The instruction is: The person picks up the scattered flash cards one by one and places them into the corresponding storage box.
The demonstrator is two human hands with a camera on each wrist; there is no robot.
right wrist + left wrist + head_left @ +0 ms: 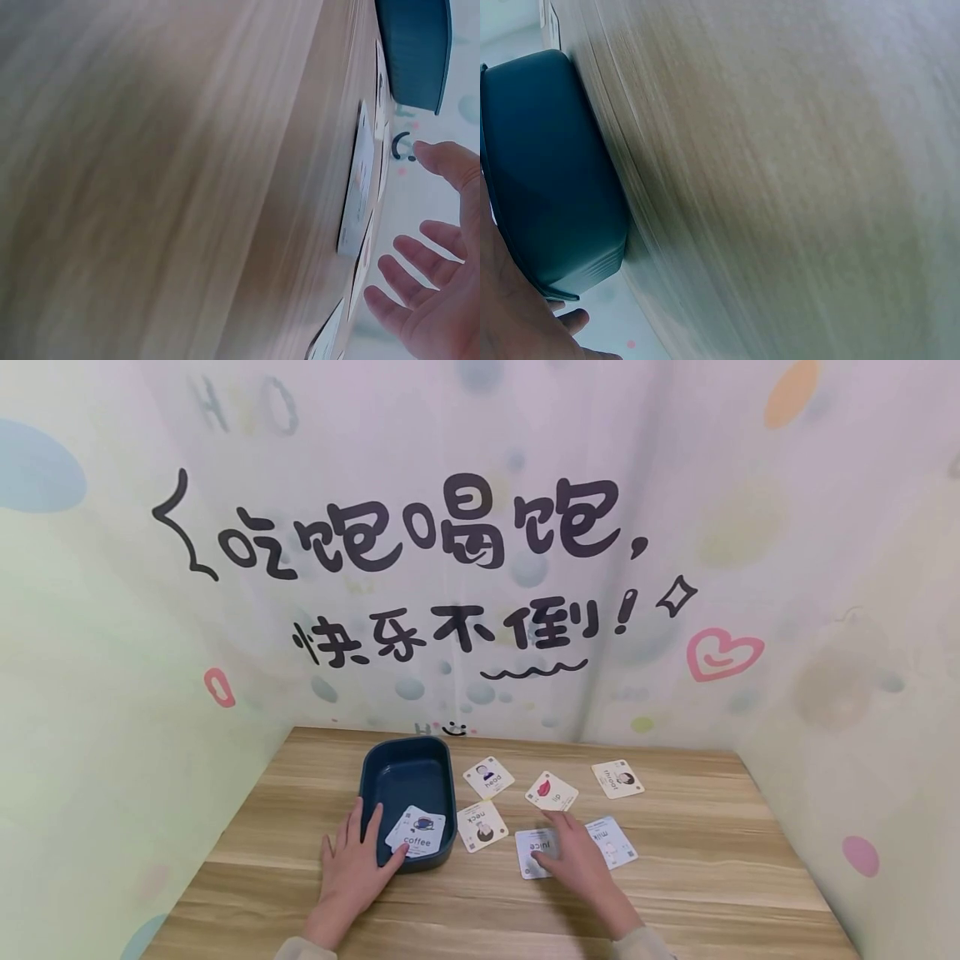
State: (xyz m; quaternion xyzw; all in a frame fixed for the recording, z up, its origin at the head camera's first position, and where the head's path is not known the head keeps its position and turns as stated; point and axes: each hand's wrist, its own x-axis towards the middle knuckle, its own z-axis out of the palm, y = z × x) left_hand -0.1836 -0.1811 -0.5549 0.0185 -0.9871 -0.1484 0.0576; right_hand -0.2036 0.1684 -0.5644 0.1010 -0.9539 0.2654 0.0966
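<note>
My left hand (356,860) rests spread at the near left corner of a dark blue tray (408,746), thumb over the near rim. In the left wrist view, fingertips stick out past the outer wall of the tray (551,165). A coffee card (422,829) lies inside on top of other card edges. Loosely spread, my right hand (576,857) hovers over the juice card (529,855), and the right wrist view shows nothing in the hand (442,292). Partly behind this hand lies the milk card (617,843).
Beyond the hands, a head card (489,776), a lip card (553,791) and a throat card (619,779) lie on the wooden table (705,877). The neck card (483,827) lies close beside the tray. A printed curtain (450,435) hangs behind the table.
</note>
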